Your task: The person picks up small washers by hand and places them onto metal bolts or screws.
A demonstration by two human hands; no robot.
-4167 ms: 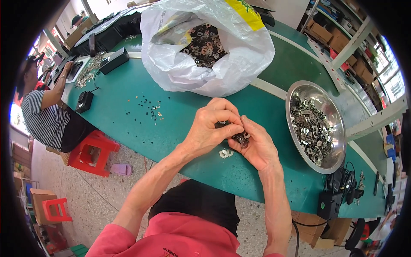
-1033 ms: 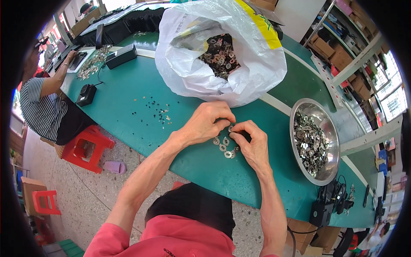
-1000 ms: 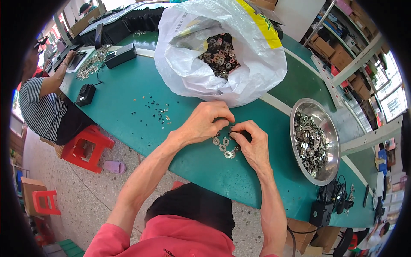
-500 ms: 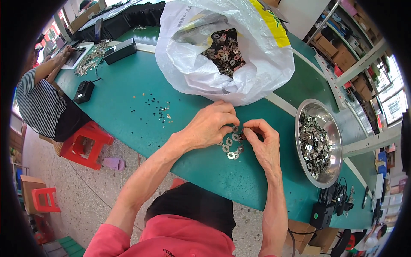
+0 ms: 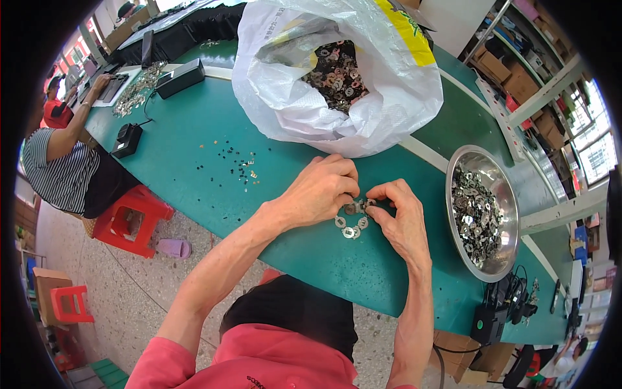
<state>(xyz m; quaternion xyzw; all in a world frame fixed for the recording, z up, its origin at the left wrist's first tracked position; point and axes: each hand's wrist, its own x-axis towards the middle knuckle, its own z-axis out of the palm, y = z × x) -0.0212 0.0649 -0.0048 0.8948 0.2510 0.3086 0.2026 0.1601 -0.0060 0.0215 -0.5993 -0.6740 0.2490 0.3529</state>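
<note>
Over the green tabletop, my left hand [image 5: 319, 193] has its fingertips pinched at the upper end of a small cluster of flat metal pieces [image 5: 350, 232]. The pieces are silver, ring-like, with holes in the middle, and they curve in a loose arc. Close on the right, the thumb and forefinger of my right hand [image 5: 403, 217] pinch another small metal piece [image 5: 369, 203] at the same cluster. My fingertips partly cover both gripped pieces. A steel bowl [image 5: 509, 194] full of similar pieces stands right of my right hand.
Beyond my hands a white woven sack [image 5: 402, 120] lies open, with many small metal parts [image 5: 337, 76] inside. Tiny black bits [image 5: 243, 170] are scattered on the table [image 5: 181, 146] to the left. Black adapters and cables [image 5: 495, 311] sit near right. A co-worker [image 5: 61, 162] sits far left.
My hands have shifted slightly, with the fingertips at the upper part of the cluster. The lower pieces now form a more open arc.
</note>
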